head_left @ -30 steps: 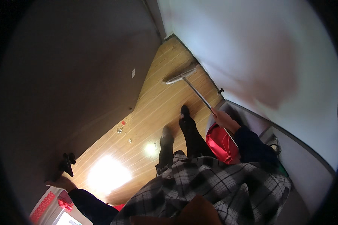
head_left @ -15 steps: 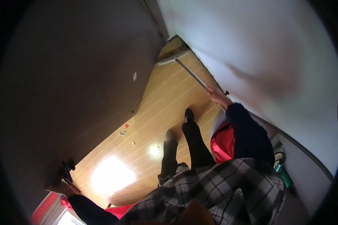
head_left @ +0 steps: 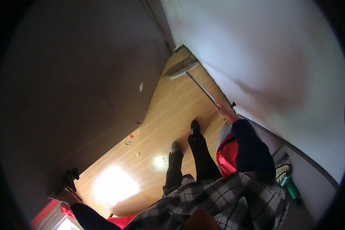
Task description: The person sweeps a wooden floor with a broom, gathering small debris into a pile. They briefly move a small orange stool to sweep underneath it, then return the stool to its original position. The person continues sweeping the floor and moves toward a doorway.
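Note:
My right hand is closed round the grey stick of a broom. The broom's pale, wide head with dark bristles rests on the floor, in the narrow corner between a dark brown door and the white wall. At the lower left, my left hand is on the door's edge beside its black handle. It appears to grip that edge, though shadow hides part of the fingers. A red scrap and small pale bits lie on the floor by the door's lower edge.
A white wall runs along the right. Beside my right forearm is a red thing against a grey rounded one. A green bottle-like object and dark cables are farther right. My feet stand on the wooden floor. A red-and-white box is at the lower left.
The broom head has shifted slightly right and nearer, toward the white wall, with my right hand moving along. The whole view has dropped a little. My left hand stays at the door.

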### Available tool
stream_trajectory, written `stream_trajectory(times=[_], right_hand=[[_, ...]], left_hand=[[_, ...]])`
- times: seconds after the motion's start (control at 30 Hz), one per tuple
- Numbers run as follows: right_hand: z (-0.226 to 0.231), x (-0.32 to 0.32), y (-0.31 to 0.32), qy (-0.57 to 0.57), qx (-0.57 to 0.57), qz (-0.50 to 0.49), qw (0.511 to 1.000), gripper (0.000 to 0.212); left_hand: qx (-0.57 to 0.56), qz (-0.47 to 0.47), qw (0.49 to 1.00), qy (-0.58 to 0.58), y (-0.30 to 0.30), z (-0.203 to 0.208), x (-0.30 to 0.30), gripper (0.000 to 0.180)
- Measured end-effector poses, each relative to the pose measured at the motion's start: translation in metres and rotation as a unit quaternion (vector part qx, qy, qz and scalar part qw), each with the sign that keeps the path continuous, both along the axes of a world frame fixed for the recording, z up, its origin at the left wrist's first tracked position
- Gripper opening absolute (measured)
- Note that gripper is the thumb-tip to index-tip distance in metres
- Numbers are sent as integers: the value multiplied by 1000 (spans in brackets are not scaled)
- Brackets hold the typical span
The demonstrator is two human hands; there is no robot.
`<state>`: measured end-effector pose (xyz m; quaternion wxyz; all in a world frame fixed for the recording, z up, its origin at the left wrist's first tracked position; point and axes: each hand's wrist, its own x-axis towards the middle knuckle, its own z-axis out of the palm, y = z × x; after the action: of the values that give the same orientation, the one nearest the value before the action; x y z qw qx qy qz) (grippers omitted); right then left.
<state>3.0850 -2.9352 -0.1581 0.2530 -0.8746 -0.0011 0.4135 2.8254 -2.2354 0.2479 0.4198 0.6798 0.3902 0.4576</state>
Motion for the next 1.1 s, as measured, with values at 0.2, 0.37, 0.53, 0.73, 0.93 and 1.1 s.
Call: stream_trajectory(times=[0.2,0.37,0.53,0.73,0.93,1.1], right_hand=[[56,11,-8,11,54,-49,997,43],[126,6,18,-47,-6,-3,999,45],[236,-29,9,-172,-114,97,974,51],[350,-87,-18,-327,-100,60,938,51],[432,-159,-7,-460,-80,19,884,53],[492,-188,-1,-552,-86,-36,828,51]], left_hand=[[-35,16,999,-12,-32,-5,34,91],[-11,-3,999,-48,-11,-10,20,90],[35,47,996,-60,15,-33,9,79],[61,-46,992,-99,3,-33,35,78],[73,-33,993,-82,0,-48,19,78],[78,-59,990,-102,-16,-40,0,77]])
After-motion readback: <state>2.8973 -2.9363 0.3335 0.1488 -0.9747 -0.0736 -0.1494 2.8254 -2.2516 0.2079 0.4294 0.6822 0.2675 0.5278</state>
